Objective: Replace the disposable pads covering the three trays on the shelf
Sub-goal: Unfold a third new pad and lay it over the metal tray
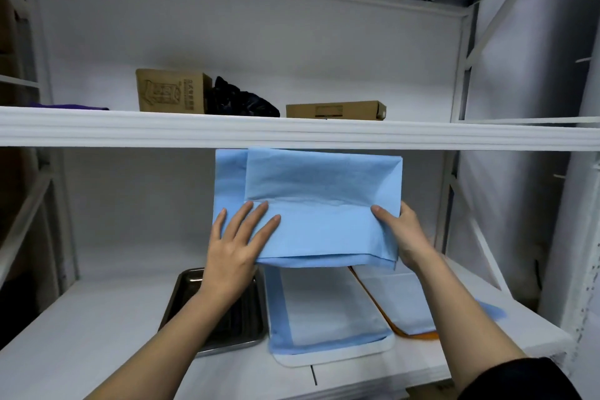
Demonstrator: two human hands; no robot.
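Note:
A folded light-blue disposable pad (321, 204) is held up in front of me, above the lower shelf. My left hand (237, 243) lies on its lower left part with straight, spread fingers. My right hand (406, 234) grips its right edge, thumb on the front. Below, a bare steel tray (181, 295) sits on the left, partly hidden by my left forearm. A white tray (331, 359) in the middle is covered by a white pad with a blue border (324, 308). An orange tray (418, 334) on the right also carries a pad (399, 299).
The white lower shelf (81, 334) holds the trays; its front edge is near me. The upper shelf board (292, 131) crosses just above the held pad, with two cardboard boxes (168, 91) (334, 110) and a dark bag (240, 101) on it. Shelf posts (454, 172) stand at the right.

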